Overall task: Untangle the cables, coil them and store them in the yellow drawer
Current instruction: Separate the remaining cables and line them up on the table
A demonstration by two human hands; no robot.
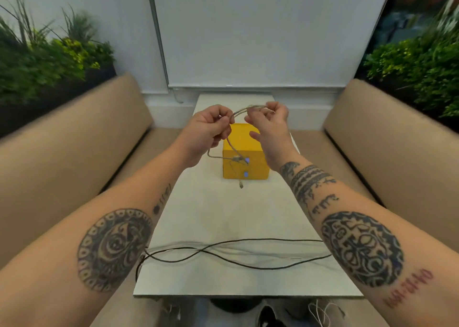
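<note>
A thin beige cable [244, 110] arches between both hands, held up above the table. My left hand [207, 130] pinches it at the left end of the arch, my right hand [269, 125] at the right. Its loose ends hang down in front of the yellow drawer box [244, 140], one plug [240, 184] dangling just above the tabletop. The box has two small blue knobs [246, 174] on its front and looks closed. A black cable [236, 258] and a pale grey cable [248, 250] lie crossed over each other near the table's front edge.
The narrow white table [223, 215] runs away from me between two tan bench seats [74, 152]. Plants stand behind both benches. A white wall panel closes the far end. The black cable hangs off the table's left edge.
</note>
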